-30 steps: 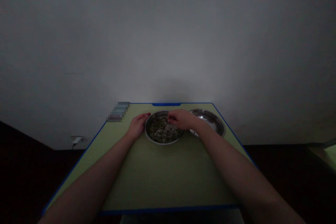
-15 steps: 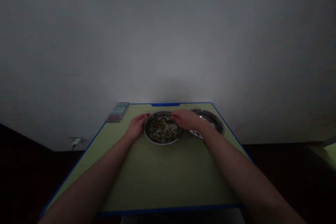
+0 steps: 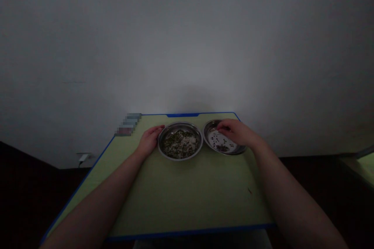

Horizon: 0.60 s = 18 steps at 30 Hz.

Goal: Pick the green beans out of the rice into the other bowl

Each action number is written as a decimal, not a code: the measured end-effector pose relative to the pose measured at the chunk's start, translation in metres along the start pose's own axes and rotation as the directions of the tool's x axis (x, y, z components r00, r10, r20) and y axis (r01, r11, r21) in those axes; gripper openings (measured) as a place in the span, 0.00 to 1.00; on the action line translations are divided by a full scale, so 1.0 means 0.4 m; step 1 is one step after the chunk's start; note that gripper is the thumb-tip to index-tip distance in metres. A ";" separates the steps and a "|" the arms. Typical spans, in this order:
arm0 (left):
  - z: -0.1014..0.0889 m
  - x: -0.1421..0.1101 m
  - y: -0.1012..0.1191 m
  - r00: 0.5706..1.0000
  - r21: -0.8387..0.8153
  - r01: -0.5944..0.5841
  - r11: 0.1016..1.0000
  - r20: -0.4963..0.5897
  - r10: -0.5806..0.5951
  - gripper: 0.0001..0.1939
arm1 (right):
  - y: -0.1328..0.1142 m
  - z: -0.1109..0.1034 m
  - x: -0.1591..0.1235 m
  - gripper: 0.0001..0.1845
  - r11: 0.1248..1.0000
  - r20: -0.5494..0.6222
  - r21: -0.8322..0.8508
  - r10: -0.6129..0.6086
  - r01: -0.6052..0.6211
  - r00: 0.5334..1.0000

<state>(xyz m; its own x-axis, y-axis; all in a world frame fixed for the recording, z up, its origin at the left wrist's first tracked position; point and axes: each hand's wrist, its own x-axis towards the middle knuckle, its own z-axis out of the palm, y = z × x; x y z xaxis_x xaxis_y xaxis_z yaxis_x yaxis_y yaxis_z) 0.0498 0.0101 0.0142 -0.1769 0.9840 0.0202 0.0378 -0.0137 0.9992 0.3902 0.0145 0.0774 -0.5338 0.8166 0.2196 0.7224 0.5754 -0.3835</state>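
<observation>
The person sits at a green counter (image 3: 181, 194) with a blue edge, both bare arms stretched forward. Two shallow metal dishes stand side by side at the far end, close together, though I cannot tell whether their rims meet.

The left hand (image 3: 149, 140) rests against the outer rim of the full dish (image 3: 180, 146), fingers curled along the metal as if steadying it. That dish, lying between the two hands, holds a heap of mixed grains (image 3: 181, 144), pale ones and dark greenish ones together.

The right hand (image 3: 238, 132) hangs over the far side of the second dish (image 3: 222, 142), just to the right of the full one. A scatter of dark beans (image 3: 219, 144) lies on its bottom, a small cluster at the near edge and a few loose ones further in. The fingertips are drawn together and pointing down toward the metal; the light is dim, so I cannot say for certain whether a bean is pinched between them or has been let go.

As I judge it, the step in hand is the drop-off half of sorting: dark beans picked out of the mix and laid in the second dish. The next move would call for opening the fingers fully, then carrying the hand leftward over the heap for a fine pinch on one dark bean among the pale ones.
</observation>
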 end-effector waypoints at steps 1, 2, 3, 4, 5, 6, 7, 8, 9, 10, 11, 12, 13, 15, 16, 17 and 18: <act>-0.001 0.000 -0.001 1.000 -0.004 0.003 1.000 -0.001 -0.003 0.26 | 0.004 -0.001 -0.003 0.11 1.000 0.014 -0.022 0.012 -0.011 1.000; -0.001 0.001 -0.003 1.000 -0.008 0.008 1.000 -0.001 -0.008 0.26 | 0.006 -0.002 -0.005 0.12 0.998 0.031 -0.050 0.031 -0.030 0.999; -0.002 0.002 -0.005 1.000 -0.008 0.012 1.000 0.000 -0.012 0.26 | 0.007 -0.002 -0.006 0.13 0.995 0.048 -0.082 0.056 -0.052 0.997; -0.003 0.003 -0.007 1.000 -0.005 0.014 1.000 0.001 -0.014 0.26 | 0.007 -0.002 -0.006 0.14 0.991 0.066 -0.110 0.082 -0.074 0.994; -0.004 0.004 -0.008 1.000 -0.002 0.016 1.000 0.003 -0.016 0.27 | 0.008 -0.002 -0.006 0.16 0.987 0.083 -0.134 0.104 -0.093 0.991; -0.004 0.005 -0.010 1.000 -0.003 0.016 1.000 0.003 -0.016 0.27 | 0.009 -0.002 -0.007 0.17 0.983 0.099 -0.149 0.120 -0.105 0.988; -0.005 0.006 -0.011 1.000 -0.003 0.016 1.000 0.005 -0.016 0.28 | 0.011 -0.003 -0.007 0.18 0.981 0.110 -0.157 0.128 -0.110 0.986; -0.005 0.006 -0.012 1.000 -0.003 0.018 1.000 0.010 -0.018 0.28 | 0.014 -0.004 -0.009 0.18 0.981 0.114 -0.162 0.130 -0.111 0.985; -0.005 0.007 -0.012 1.000 -0.004 0.019 1.000 0.014 -0.018 0.28 | 0.017 -0.005 -0.010 0.19 0.980 0.112 -0.164 0.130 -0.110 0.985; -0.005 0.007 -0.012 1.000 -0.005 0.018 1.000 0.018 -0.018 0.29 | 0.021 -0.007 -0.012 0.20 0.980 0.105 -0.163 0.133 -0.115 0.985; -0.005 0.007 -0.012 1.000 -0.004 0.015 1.000 0.020 -0.015 0.28 | 0.024 -0.010 -0.014 0.21 0.979 0.096 -0.158 0.143 -0.127 0.985; -0.004 0.007 -0.011 1.000 -0.003 0.009 1.000 0.019 -0.009 0.28 | 0.027 -0.013 -0.017 0.21 0.979 0.087 -0.146 0.157 -0.143 0.984; -0.004 0.007 -0.011 1.000 -0.005 0.002 1.000 0.017 -0.002 0.28 | 0.029 -0.016 -0.019 0.21 0.979 0.080 -0.130 0.171 -0.160 0.982; -0.002 0.007 -0.010 1.000 -0.011 -0.002 1.000 0.015 0.002 0.28 | 0.029 -0.022 -0.022 0.20 0.978 0.067 -0.096 0.194 -0.187 0.979; -0.002 0.007 -0.010 1.000 -0.012 -0.001 1.000 0.013 0.001 0.28 | 0.026 -0.024 -0.022 0.20 0.978 0.057 -0.084 0.194 -0.189 0.979; -0.001 0.007 -0.010 1.000 -0.010 0.001 1.000 0.011 -0.001 0.28 | 0.021 -0.025 -0.021 0.19 0.980 0.048 -0.075 0.185 -0.182 0.981; -0.001 0.007 -0.011 1.000 -0.006 0.001 1.000 0.010 -0.001 0.28 | 0.015 -0.025 -0.017 0.19 0.983 0.040 -0.071 0.173 -0.170 0.984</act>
<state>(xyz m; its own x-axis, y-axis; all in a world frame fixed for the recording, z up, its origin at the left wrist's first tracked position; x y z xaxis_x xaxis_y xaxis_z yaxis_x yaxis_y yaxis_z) 0.0488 0.0128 0.0099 -0.1672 0.9858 0.0187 0.0315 -0.0136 0.9994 0.4027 0.0127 0.0826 -0.4180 0.9013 0.1134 0.8319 0.4300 -0.3507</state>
